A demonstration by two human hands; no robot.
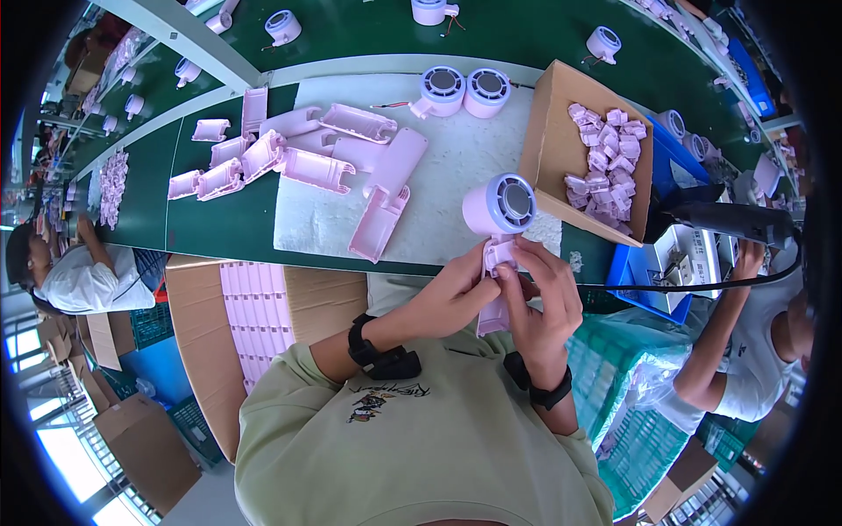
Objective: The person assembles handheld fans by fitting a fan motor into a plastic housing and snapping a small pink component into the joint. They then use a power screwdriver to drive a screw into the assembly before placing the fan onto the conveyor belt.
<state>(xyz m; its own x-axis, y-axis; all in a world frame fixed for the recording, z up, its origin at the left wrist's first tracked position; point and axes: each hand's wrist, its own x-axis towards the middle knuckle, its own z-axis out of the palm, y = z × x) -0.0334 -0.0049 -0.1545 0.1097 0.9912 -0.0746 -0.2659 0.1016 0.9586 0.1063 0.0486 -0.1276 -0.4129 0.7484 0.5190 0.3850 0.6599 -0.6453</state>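
Note:
A pink handheld fan (481, 209) with a round blue-grey grille stands up between my hands, at the table's front edge. My left hand (463, 285) is closed around the neck and upper handle from the left. From the right, my right hand (545, 298) pinches the same spot with thumb and fingers. The handle's lower part (494, 317) shows below them. Whether the fingers also hold a small loose part is hidden. Two more fan heads (442, 90) sit on the white mat beyond, with a thin wire beside the left one.
Several pink handle shells (317, 169) lie across the white mat (465, 158) and green table. A cardboard box (545, 131) at right holds small pink parts (614, 158). Farther fan heads (282, 28) stand on a green surface. An open carton (202, 307) is at lower left; people work at both sides.

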